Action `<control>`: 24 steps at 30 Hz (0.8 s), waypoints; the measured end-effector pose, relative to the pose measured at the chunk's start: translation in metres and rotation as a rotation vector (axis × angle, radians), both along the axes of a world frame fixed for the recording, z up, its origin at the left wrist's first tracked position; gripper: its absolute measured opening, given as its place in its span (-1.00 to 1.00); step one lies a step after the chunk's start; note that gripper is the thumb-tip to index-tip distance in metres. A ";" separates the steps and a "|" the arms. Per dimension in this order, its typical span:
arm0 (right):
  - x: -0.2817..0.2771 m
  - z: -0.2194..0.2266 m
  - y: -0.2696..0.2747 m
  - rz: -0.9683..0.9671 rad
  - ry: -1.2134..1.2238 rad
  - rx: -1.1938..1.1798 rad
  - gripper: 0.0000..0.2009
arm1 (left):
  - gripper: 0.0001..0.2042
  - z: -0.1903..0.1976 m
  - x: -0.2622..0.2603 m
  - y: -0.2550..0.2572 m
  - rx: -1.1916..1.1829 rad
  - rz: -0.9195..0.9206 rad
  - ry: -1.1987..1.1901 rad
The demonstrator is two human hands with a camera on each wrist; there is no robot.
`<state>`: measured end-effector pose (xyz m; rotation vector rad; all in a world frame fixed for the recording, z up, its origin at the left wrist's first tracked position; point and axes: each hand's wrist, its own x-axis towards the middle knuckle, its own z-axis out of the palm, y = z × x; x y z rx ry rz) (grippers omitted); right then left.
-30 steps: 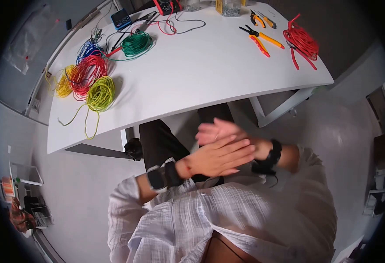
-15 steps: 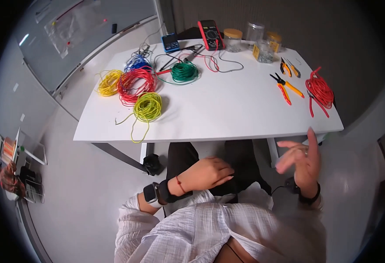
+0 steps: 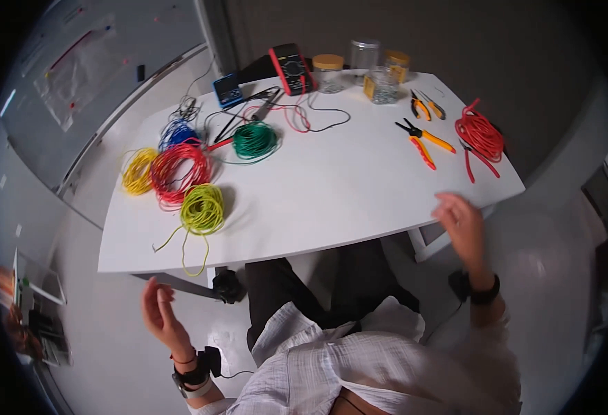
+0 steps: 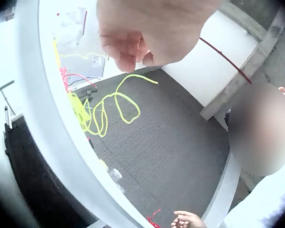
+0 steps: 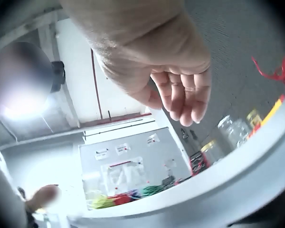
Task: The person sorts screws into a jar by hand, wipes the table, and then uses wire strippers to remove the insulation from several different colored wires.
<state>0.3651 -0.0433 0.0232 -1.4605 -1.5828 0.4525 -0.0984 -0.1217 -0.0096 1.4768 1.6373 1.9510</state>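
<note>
My left hand (image 3: 162,319) hangs off the table's front left corner, fingers loosely bent around nothing. Nearest to it is a yellow-green wire coil (image 3: 202,209), its loose ends trailing toward the table edge; the left wrist view also shows those ends (image 4: 127,111). The right hand (image 3: 461,229) is held at the front right edge, holding nothing. In the right wrist view its fingers (image 5: 186,97) droop in a relaxed curl. Beyond that hand lie red-handled pliers (image 3: 480,164) against a red wire coil (image 3: 480,135), and yellow-and-red wire strippers (image 3: 425,142).
Red (image 3: 179,173), yellow (image 3: 138,171), blue (image 3: 178,133) and green (image 3: 255,140) wire coils lie on the left half of the white table (image 3: 318,200). A red multimeter (image 3: 292,69), a blue device (image 3: 228,90) and several jars (image 3: 329,73) stand at the back.
The hands, together one second ago, have moved apart. The left has swung out to the left of the lap; the right has come up to the table's right front edge. The head view has shifted.
</note>
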 end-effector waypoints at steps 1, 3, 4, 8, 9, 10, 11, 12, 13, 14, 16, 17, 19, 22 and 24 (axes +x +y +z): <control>0.012 0.006 0.018 -0.076 -0.206 -0.006 -0.73 | -0.72 0.004 -0.005 0.003 0.012 -0.008 0.079; 0.024 0.022 0.058 -0.117 -0.495 0.058 -0.69 | -0.69 0.023 0.002 0.016 0.063 0.044 0.175; 0.034 0.023 0.082 -0.100 -0.611 0.050 -0.64 | -0.69 0.030 0.003 0.022 0.068 0.030 0.175; 0.061 0.012 0.146 -0.121 -0.810 -0.172 -0.46 | -0.69 0.039 0.004 0.036 0.120 -0.127 0.319; 0.061 0.014 0.153 -0.091 -0.810 -0.293 -0.43 | -0.71 0.038 0.003 0.037 0.090 -0.178 0.349; 0.063 0.018 0.160 -0.058 -0.810 -0.414 -0.40 | -0.80 0.040 0.007 0.039 0.101 -0.174 0.354; 0.070 0.022 0.171 -0.066 -0.814 -0.412 -0.40 | -0.80 0.041 0.007 0.039 0.107 -0.178 0.349; 0.078 0.027 0.182 -0.087 -0.795 -0.404 -0.40 | -0.83 0.040 0.008 0.037 0.058 -0.167 0.332; 0.086 0.031 0.194 -0.106 -0.776 -0.399 -0.40 | -0.85 0.039 0.009 0.036 0.005 -0.156 0.316; 0.093 0.032 0.207 -0.180 -0.814 -0.320 -0.49 | -0.90 0.036 0.013 0.038 0.024 -0.119 0.304; 0.117 0.021 0.263 -0.224 -0.900 -0.350 -0.53 | -0.93 0.036 0.016 0.038 0.026 -0.128 0.386; 0.125 0.018 0.279 -0.264 -0.979 -0.378 -0.56 | -0.95 0.038 0.017 0.038 0.027 -0.132 0.476; 0.112 0.024 0.290 -0.304 -0.951 -0.337 -0.59 | -0.90 0.042 0.022 0.038 0.071 -0.100 0.577; 0.081 0.032 0.297 -0.294 -0.908 -0.326 -0.61 | -0.83 0.040 0.022 0.034 0.074 -0.101 0.587; 0.077 0.029 0.304 -0.208 -0.962 -0.342 -0.66 | -0.83 0.043 0.028 0.031 0.064 -0.076 0.605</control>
